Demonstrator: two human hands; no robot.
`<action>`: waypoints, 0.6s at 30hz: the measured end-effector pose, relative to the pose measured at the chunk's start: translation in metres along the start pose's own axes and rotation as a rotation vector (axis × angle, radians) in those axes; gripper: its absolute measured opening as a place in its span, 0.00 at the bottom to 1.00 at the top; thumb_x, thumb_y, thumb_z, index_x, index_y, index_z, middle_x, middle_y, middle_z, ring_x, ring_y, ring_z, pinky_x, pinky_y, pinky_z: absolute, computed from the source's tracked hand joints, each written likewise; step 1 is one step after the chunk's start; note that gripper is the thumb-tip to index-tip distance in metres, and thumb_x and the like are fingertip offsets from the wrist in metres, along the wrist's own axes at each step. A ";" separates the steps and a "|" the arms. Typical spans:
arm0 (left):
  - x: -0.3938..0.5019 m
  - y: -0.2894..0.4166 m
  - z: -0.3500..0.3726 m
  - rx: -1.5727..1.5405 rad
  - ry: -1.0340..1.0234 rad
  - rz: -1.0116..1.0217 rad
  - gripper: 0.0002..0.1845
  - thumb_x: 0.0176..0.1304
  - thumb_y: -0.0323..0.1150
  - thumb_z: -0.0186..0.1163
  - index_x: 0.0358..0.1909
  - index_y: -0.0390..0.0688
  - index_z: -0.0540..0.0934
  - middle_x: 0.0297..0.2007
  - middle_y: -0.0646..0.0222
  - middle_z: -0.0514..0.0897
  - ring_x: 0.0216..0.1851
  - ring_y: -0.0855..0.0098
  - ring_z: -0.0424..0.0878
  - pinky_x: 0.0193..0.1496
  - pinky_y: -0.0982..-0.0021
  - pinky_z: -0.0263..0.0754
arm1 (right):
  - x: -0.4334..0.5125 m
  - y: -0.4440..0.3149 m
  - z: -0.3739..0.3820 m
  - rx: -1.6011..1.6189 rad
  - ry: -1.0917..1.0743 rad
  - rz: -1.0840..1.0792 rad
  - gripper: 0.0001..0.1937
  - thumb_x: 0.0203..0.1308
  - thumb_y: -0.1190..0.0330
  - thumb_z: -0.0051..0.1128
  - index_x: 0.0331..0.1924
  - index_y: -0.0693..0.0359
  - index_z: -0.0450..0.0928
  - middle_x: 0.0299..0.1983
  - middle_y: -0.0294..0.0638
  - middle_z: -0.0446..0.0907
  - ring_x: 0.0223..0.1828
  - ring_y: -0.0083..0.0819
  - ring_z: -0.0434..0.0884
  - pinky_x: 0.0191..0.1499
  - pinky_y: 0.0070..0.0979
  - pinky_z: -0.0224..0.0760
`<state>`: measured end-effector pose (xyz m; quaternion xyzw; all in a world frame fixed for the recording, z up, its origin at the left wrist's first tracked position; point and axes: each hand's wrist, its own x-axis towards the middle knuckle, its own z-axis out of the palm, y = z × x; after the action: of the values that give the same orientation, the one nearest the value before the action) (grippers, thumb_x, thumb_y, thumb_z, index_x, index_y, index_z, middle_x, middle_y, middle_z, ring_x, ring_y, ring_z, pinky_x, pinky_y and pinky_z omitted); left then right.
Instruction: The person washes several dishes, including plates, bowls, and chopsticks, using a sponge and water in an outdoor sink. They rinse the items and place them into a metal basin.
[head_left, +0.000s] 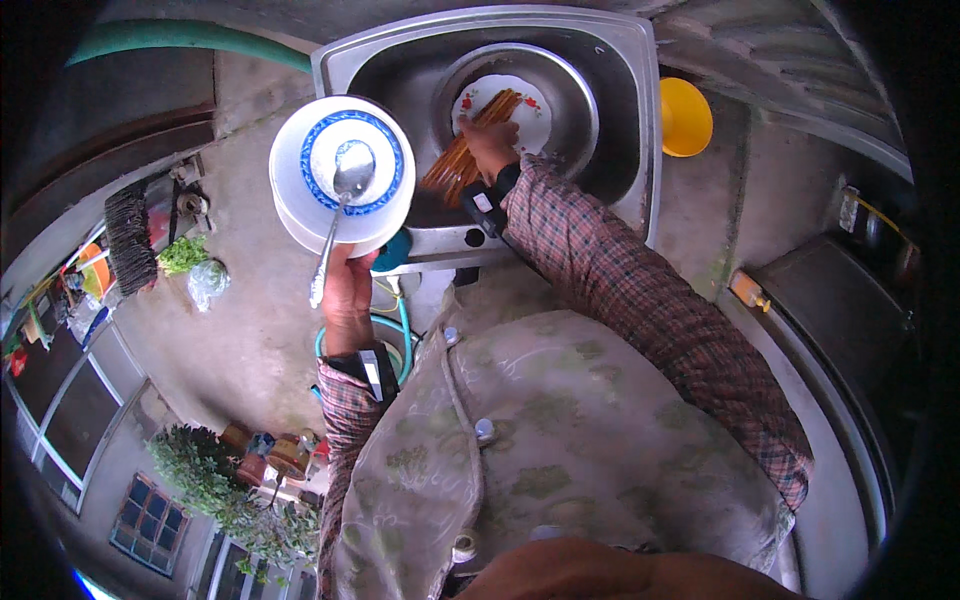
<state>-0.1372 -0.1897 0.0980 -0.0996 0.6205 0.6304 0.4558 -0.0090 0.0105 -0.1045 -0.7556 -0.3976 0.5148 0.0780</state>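
Note:
My left hand (349, 289) grips a stack of white bowls (283, 180) from below, left of the sink. Inside the top bowl, which has a blue patterned ring, rests a metal spoon (354, 171) with its handle over the rim. My right hand (491, 145) is closed around a bundle of wooden chopsticks (457, 169). They lie slanted above a white plate (534, 124) with red flowers. That plate sits in a round metal basin (581, 97) within the stainless steel sink (626, 180). The fingertips of my left hand are partly hidden by the bowls.
A yellow container (685, 118) stands just right of the sink. A thick green hose (187, 41) reaches the sink's left corner; a thinner teal hose (405, 337) hangs below. Leafy greens (182, 255) and a plastic bag (208, 283) lie on the floor at left.

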 end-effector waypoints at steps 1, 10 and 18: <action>0.000 -0.001 0.000 0.006 0.023 0.022 0.20 0.55 0.26 0.57 0.51 0.34 0.71 0.44 0.60 0.80 0.40 0.66 0.81 0.33 0.76 0.82 | 0.004 0.004 0.012 -0.030 0.085 -0.018 0.38 0.48 0.55 0.64 0.55 0.72 0.57 0.53 0.55 0.68 0.54 0.43 0.71 0.52 0.38 0.67; 0.007 -0.011 -0.005 -0.057 -0.050 -0.022 0.20 0.56 0.28 0.58 0.51 0.33 0.72 0.42 0.59 0.80 0.38 0.64 0.82 0.33 0.73 0.83 | -0.007 0.004 -0.031 0.754 -0.714 0.147 0.02 0.46 0.74 0.54 0.24 0.60 0.72 0.23 0.40 0.71 0.22 0.33 0.71 0.28 0.34 0.67; 0.013 -0.016 -0.006 0.005 -0.077 0.008 0.16 0.58 0.26 0.56 0.48 0.33 0.73 0.40 0.57 0.81 0.35 0.64 0.83 0.31 0.73 0.83 | -0.137 -0.106 -0.137 0.578 -0.729 -0.254 0.14 0.51 0.66 0.64 0.39 0.57 0.72 0.24 0.29 0.71 0.21 0.16 0.69 0.21 0.14 0.62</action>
<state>-0.1359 -0.1921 0.0762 -0.0717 0.6045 0.6340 0.4770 0.0301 0.0281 0.1125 -0.4187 -0.3287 0.8219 0.2027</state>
